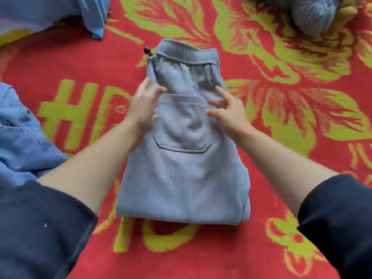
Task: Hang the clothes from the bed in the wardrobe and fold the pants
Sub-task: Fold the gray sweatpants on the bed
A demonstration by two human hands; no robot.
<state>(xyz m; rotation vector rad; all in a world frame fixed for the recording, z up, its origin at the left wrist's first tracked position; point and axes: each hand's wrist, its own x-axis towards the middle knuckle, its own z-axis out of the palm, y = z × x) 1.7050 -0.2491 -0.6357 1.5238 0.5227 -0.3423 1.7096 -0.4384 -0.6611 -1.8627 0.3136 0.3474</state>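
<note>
Beyond the dark navy sleeves, the left hand and right hand, fingers spread and gripping nothing, sit over the grey fleece sweatpants, apparently already folded on the red-and-yellow patterned bedspread, while crumpled blue denim jeans likely await folding.

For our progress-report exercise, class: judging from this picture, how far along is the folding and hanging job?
Done: the grey sweatpants lie folded in a neat stack on the red blanket, pocket up. In hand: the left hand and right hand, fingers spread, are at its upper half, perhaps smoothing or starting another fold. Left: the jeans lie crumpled at the left, and a blue garment lies unhung; no wardrobe shows.
</note>
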